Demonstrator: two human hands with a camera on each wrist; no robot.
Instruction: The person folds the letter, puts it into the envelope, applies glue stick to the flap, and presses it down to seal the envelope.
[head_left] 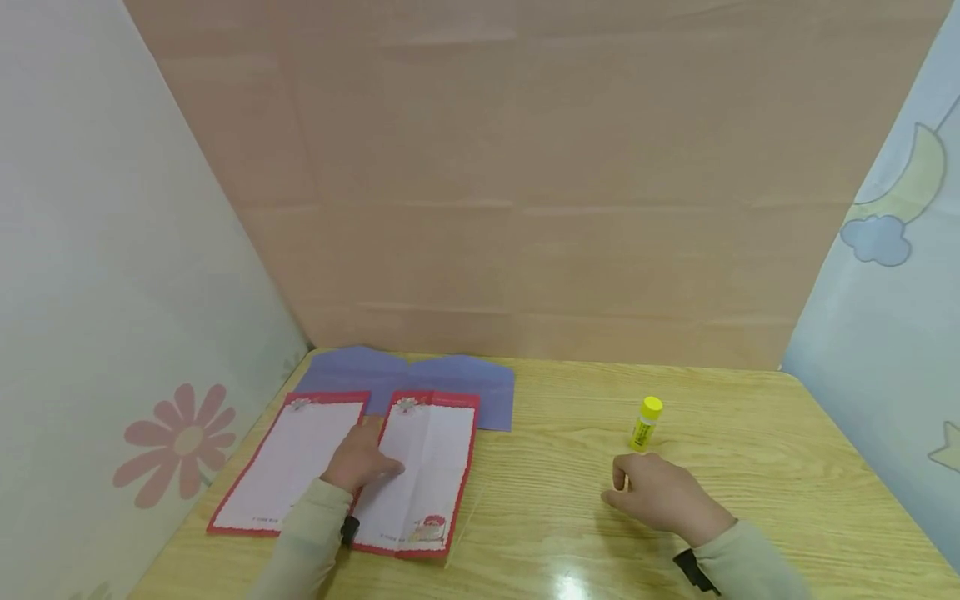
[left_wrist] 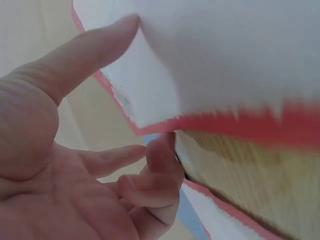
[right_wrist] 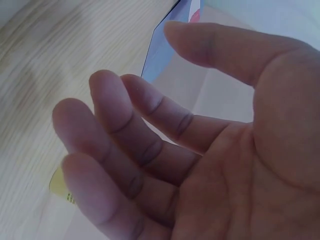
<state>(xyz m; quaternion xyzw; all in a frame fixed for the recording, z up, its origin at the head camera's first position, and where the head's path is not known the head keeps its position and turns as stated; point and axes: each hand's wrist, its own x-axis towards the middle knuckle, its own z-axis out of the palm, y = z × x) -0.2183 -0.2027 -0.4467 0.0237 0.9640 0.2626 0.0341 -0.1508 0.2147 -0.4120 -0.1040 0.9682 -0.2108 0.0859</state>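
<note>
My left hand (head_left: 362, 460) is at the inner edge of a creased, red-bordered sheet of letter paper (head_left: 438, 467). In the left wrist view the thumb (left_wrist: 112, 40) presses on the white face of the sheet, while curled fingers (left_wrist: 160, 155) meet its red edge from below. A second red-bordered sheet (head_left: 307, 450) lies to the left, partly covered by this hand and sleeve. Over the table on the right, my right hand (head_left: 667, 496) holds nothing, its fingers (right_wrist: 112, 102) loosely bent and the thumb apart. Just beyond it stands a yellow glue stick (head_left: 646, 423).
Two purple envelopes (head_left: 491, 396) lie behind the sheets, partly covered by them. The wooden table (head_left: 555, 467) ends at a brown paper-covered back wall (head_left: 525, 208), with pale decorated panels on both sides. A thin clear strip (head_left: 467, 527) lies along the right sheet.
</note>
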